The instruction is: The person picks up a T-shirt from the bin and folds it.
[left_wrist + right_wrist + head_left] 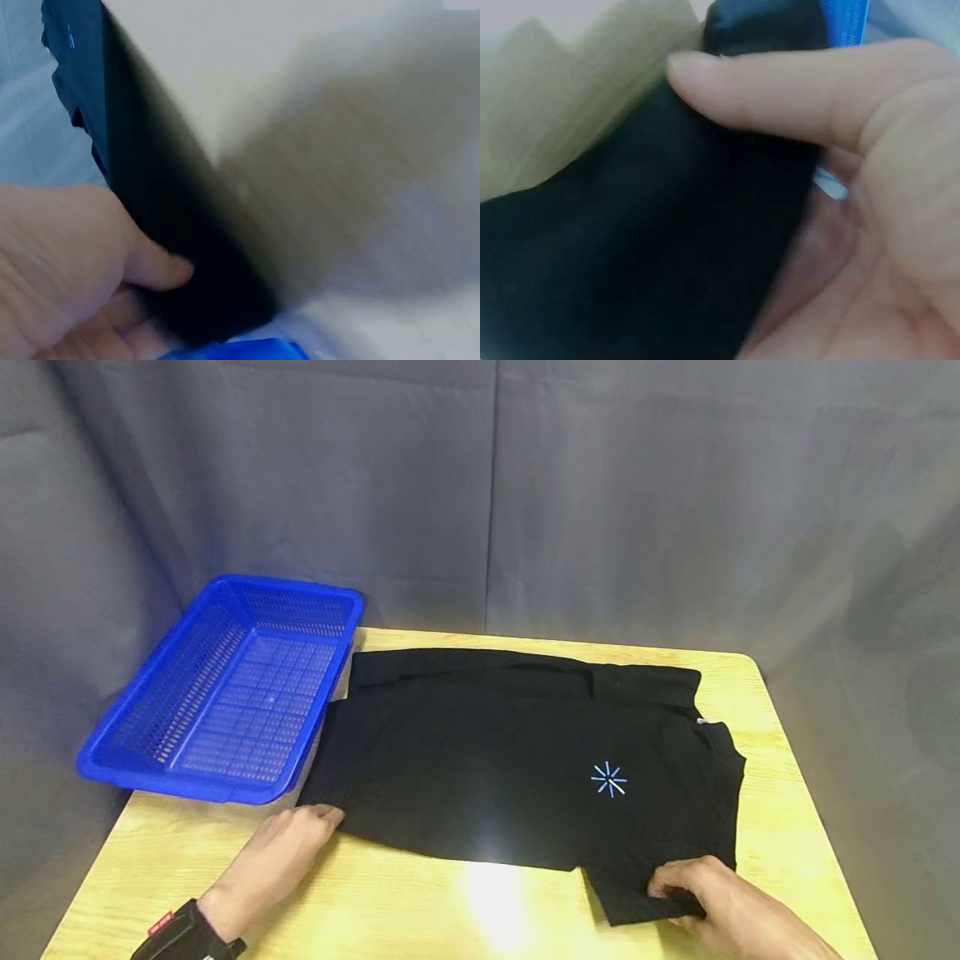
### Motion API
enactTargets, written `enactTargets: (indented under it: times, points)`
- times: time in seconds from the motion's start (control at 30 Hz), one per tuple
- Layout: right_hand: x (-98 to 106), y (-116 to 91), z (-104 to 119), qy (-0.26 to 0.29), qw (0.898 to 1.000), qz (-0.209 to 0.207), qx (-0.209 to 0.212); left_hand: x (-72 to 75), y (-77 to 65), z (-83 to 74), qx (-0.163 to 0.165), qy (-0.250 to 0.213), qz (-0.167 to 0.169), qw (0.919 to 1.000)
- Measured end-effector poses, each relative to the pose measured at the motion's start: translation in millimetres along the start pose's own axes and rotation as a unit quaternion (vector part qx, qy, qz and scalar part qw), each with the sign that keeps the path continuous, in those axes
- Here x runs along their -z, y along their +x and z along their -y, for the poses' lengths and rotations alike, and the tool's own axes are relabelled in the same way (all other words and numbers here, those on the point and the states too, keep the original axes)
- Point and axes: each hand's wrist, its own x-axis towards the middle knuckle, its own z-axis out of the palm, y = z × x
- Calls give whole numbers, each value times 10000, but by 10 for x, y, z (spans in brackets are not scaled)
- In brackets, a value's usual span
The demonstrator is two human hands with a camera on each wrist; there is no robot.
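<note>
A black T-shirt (480, 752) with a small blue-and-white starburst print lies sideways on the table, its neckline toward the right. Its far side forms a folded layer along the back. At the near hem corner, my left hand (300, 831) pinches the cloth; the left wrist view has the thumb (161, 266) on top and the fingers partly hidden beneath. My right hand (720, 897) grips the near sleeve (630, 893) by its edge. Close up in the right wrist view, that thumb (727, 90) presses on the black fabric, with the other fingers mostly hidden behind it.
A blue plastic basket (348, 635) with perforated walls stands at the left, close beside the shirt's hem. Wood-grained tabletop (405, 893) shows in front of the shirt and along its right. Grey curtains (600, 502) hang behind the table and at both sides.
</note>
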Motion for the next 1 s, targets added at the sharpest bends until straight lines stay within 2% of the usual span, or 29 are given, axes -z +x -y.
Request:
enactTargets:
  times: [0.1,0.17,0.2,0.27,0.33,0.43,0.47,0.53,0.67,0.77,0.9,1.0]
  points:
    - [0,-63,-44,604,9973,421,74,66,-60,-1,-23,-90,190,9998]
    - [26,-95,-57,885,9934,730,-93,118,-48,25,-60,-245,332,9991]
    - [47,-109,-60,924,9925,792,-75,146,-31,39,-90,-346,432,9984]
    - [117,-122,-47,991,9903,904,-358,201,22,61,-235,-529,610,9965]
    - [197,-121,-28,681,9952,646,-286,249,87,59,-404,-512,686,9955]
    - [343,-66,15,-288,9994,-204,-71,301,213,14,-477,-61,598,9971]
    - [390,-37,21,-725,9956,-586,81,310,264,-10,-383,165,521,9978]
    - [492,33,22,-1419,9826,-1195,120,309,385,-60,-99,550,328,9979]
    - [666,191,-72,-2277,9566,-1809,-205,213,663,-123,748,858,24,9935]
    - [718,309,-227,-2531,9461,-1996,-315,96,800,-120,1438,877,-59,9857]
    - [727,436,-494,-2664,9389,-2156,-319,-79,883,-57,2257,649,209,9718]
    - [721,484,-696,-2643,9372,-2243,-390,-204,935,-5,2537,452,393,9654]
